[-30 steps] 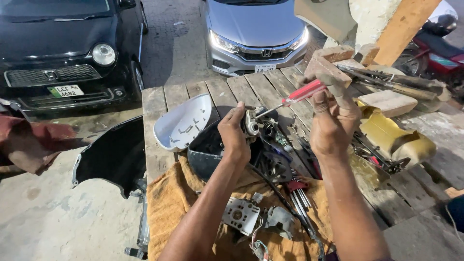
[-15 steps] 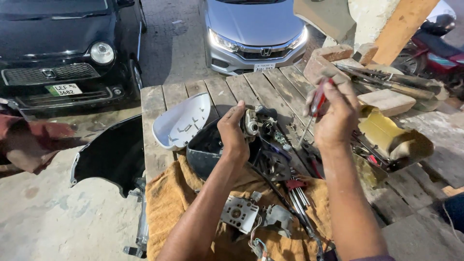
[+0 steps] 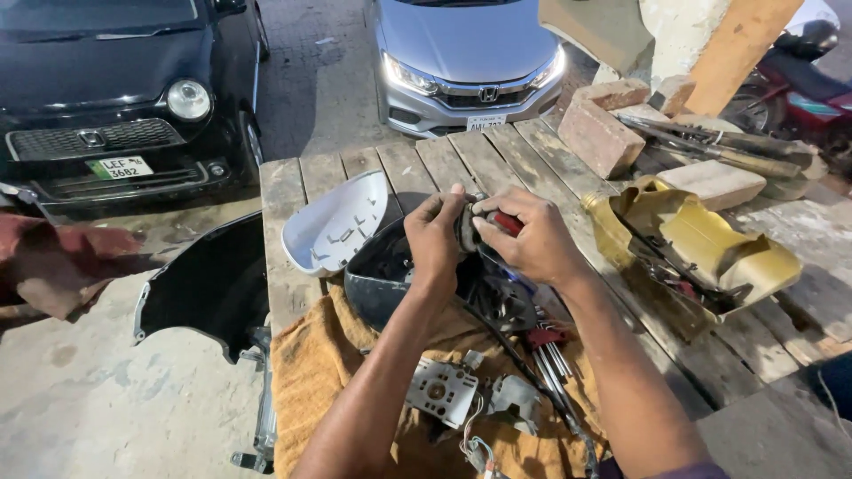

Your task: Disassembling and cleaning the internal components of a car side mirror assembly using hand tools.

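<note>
Wooden desk [image 3: 355, 168] outdoors: a small metal part [image 3: 467, 226] is gripped between both hands, left hand [image 3: 435, 235] and right hand [image 3: 524, 239], the latter also closed on a red-handled screwdriver [image 3: 506, 222], above a black mirror housing [image 3: 386, 279].

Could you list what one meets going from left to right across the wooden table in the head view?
White mirror cover → left hand → right hand → yellow cut-open container.

Head view, steeply down (close) over bench [image 3: 355, 164]
</note>
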